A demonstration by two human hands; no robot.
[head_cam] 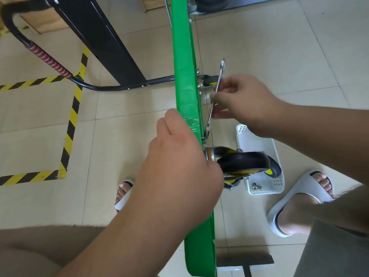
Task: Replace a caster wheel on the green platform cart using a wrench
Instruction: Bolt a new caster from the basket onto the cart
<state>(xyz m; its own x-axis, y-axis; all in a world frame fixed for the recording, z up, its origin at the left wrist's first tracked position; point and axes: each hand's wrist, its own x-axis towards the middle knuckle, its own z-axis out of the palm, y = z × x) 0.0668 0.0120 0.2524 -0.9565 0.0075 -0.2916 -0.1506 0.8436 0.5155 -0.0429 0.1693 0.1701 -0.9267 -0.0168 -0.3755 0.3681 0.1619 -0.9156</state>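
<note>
The green platform cart [184, 76] stands on its side, its edge running up the middle of the view. My left hand [179, 162] grips that edge beside the near caster wheel [243, 162], black with yellow trim, mounted on the cart's underside. My right hand [243, 100] pinches a silver wrench [216, 90] by its shaft. The wrench's lower end [206, 132] sits at the caster's mounting plate, just above the wheel. A second caster [209, 80] shows further up the cart, behind the wrench.
A white plastic basket [265, 144] lies on the floor behind the wheel, with loose nuts [256, 185] and another wheel inside. The cart's black handle [50, 60] folds out to the left. Yellow-black floor tape [69, 132] marks the tiles. My feet in white slippers stand either side.
</note>
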